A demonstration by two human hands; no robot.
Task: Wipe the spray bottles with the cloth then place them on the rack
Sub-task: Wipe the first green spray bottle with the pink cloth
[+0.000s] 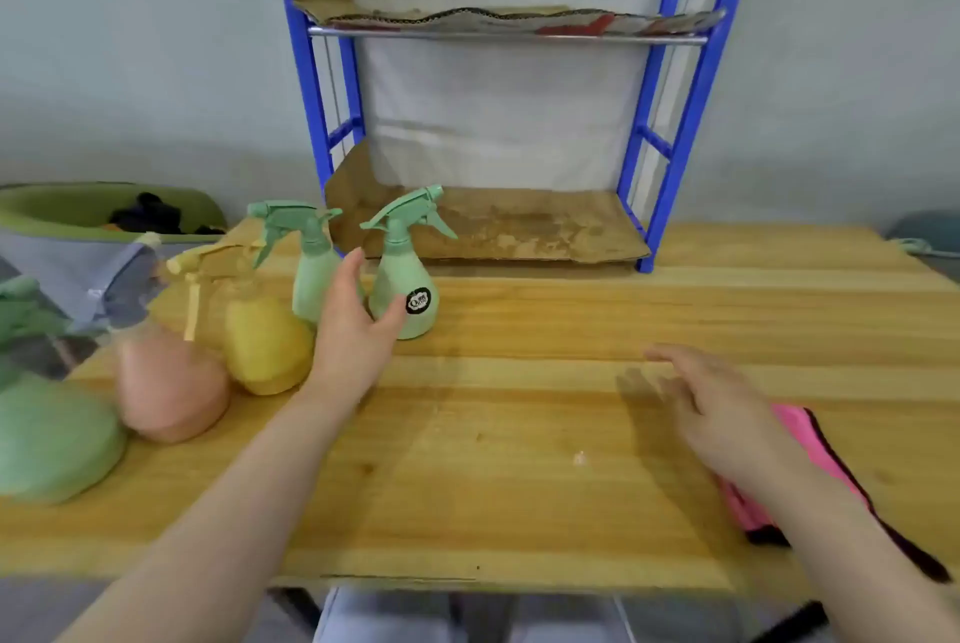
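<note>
Two mint-green spray bottles stand upright on the wooden table (519,434) in front of the blue rack (691,123). My left hand (358,325) is open, its fingers spread, reaching in between them with the thumb touching the right green bottle (402,279). The other green bottle (311,263) stands just behind the hand. To the left are a yellow bottle (265,336), a blurred pink bottle (171,388) and a blurred green bottle (52,440). My right hand (727,414) hovers open above the table, over the pink cloth (815,455).
The rack's lower shelf is lined with worn cardboard (514,221); an upper shelf also carries cardboard. A green basin (62,206) with dark items sits beyond the table's left edge.
</note>
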